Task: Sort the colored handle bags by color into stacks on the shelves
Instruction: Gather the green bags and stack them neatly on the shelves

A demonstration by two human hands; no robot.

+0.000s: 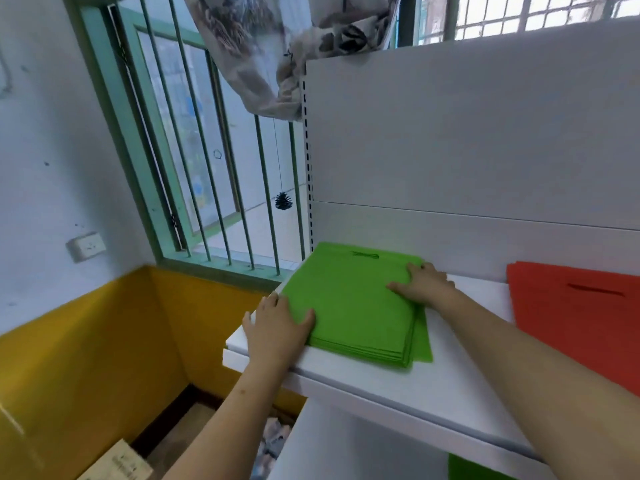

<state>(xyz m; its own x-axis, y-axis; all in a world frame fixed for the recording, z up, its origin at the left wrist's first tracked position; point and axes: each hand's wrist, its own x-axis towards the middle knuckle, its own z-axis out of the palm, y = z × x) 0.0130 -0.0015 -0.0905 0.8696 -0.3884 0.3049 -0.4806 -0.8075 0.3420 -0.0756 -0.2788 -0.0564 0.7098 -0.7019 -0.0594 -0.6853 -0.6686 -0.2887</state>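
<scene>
A stack of flat green handle bags point(349, 303) lies at the left end of the white shelf point(408, 382). My left hand point(277, 327) rests flat against the stack's left edge, thumb on top of the bags. My right hand point(424, 284) presses flat on the stack's right side, fingers straight. A stack of red handle bags point(571, 313) lies to the right on the same shelf, apart from the green one. A bit of green bag point(464, 467) shows on the lower shelf.
The shelf's white back panel point(485, 150) rises behind the stacks. A barred window point(214, 150) with a hanging curtain point(277, 46) is at left. A yellow-painted wall point(86, 358) and a cardboard box point(121, 462) lie below left.
</scene>
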